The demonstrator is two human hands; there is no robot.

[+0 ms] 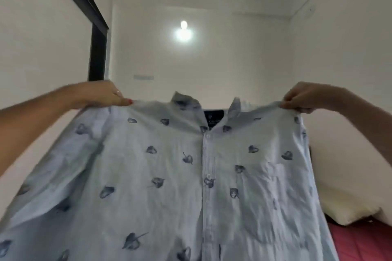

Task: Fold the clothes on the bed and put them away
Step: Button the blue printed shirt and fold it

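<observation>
A pale blue button-up shirt (169, 176) with dark leaf prints hangs spread out in front of me, its buttoned front and chest pocket facing the camera. My left hand (101, 94) pinches the shirt's left shoulder seam. My right hand (301, 97) pinches the opposite shoulder. Both hands are raised at about collar height, holding the shirt stretched wide. The shirt hides most of the bed below.
A cream pillow (347, 207) lies on a red bedsheet (364, 241) at the lower right. White walls close in on both sides and ahead. A black metal frame (96, 44) runs along the upper left. A lamp (183, 32) glows on the far wall.
</observation>
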